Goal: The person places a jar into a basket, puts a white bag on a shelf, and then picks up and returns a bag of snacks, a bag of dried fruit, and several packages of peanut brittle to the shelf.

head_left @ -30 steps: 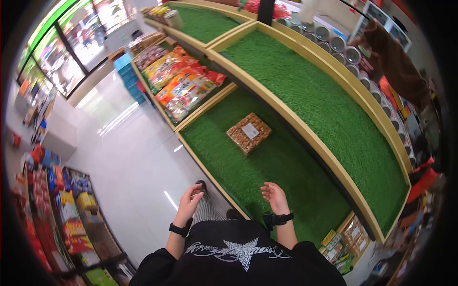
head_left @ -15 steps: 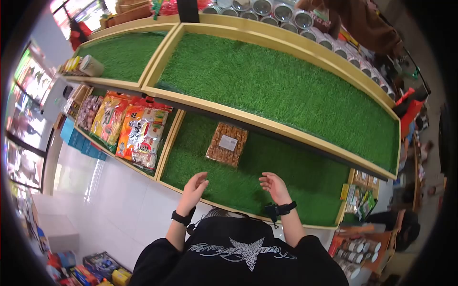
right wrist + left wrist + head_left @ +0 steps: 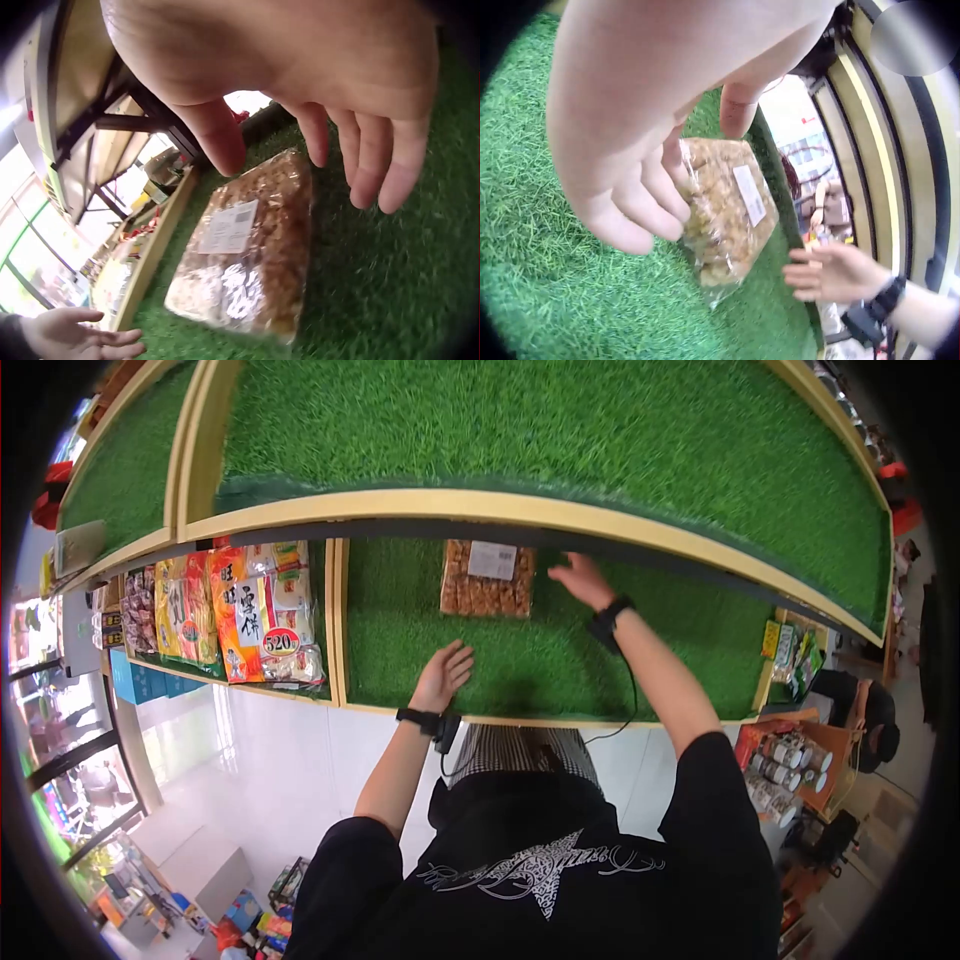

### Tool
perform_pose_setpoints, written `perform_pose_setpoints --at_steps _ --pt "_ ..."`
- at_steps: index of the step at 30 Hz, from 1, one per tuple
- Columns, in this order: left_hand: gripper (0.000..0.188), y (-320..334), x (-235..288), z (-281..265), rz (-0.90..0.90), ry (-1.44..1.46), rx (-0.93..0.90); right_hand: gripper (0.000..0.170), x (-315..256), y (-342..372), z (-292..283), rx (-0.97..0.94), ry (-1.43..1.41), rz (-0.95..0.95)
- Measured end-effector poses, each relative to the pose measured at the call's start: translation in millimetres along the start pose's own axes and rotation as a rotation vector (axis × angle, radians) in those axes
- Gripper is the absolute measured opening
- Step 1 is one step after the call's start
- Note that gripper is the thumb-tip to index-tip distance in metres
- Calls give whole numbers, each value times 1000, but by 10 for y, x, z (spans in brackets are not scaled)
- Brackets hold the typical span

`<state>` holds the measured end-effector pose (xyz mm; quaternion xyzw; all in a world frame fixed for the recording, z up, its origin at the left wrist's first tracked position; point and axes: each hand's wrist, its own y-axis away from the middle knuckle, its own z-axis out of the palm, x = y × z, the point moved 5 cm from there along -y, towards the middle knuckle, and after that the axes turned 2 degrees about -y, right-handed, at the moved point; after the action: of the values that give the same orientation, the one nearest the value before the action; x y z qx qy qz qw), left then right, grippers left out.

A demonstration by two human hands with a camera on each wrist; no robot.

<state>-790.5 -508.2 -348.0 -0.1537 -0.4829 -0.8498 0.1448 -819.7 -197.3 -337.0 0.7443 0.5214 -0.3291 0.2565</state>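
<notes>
A clear-wrapped block of brown snack pieces with a white label (image 3: pixel 486 592) lies flat on the green turf of the lower shelf. My right hand (image 3: pixel 583 582) is just right of the pack, fingers relaxed, holding nothing. Nearer the shelf's front edge, below and left of the pack, is my left hand (image 3: pixel 443 675), empty with loosely bent fingers. The left wrist view shows the pack (image 3: pixel 731 202) beyond the left fingers; whether they touch is unclear. In the right wrist view the pack (image 3: pixel 247 247) lies beneath the spread right fingers, apart from them.
The upper turf shelf's wooden lip (image 3: pixel 500 505) overhangs the back of the pack. A wooden divider (image 3: pixel 337 620) separates it from bagged rice crackers (image 3: pixel 262 615) at left. Small green packets (image 3: pixel 797 655) sit at the right, and a person in black (image 3: pixel 865 715) is beyond.
The view has turned and come closer to the shelf. Both hands have moved forward over the lower shelf, the right one reaching farther, beside the pack.
</notes>
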Motion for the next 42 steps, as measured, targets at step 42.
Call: perform_pose_setpoints --at_steps 42 --pt "46 333 -531 605 -254 -419 -315 20 -232 2955 -412 357 -876 801"
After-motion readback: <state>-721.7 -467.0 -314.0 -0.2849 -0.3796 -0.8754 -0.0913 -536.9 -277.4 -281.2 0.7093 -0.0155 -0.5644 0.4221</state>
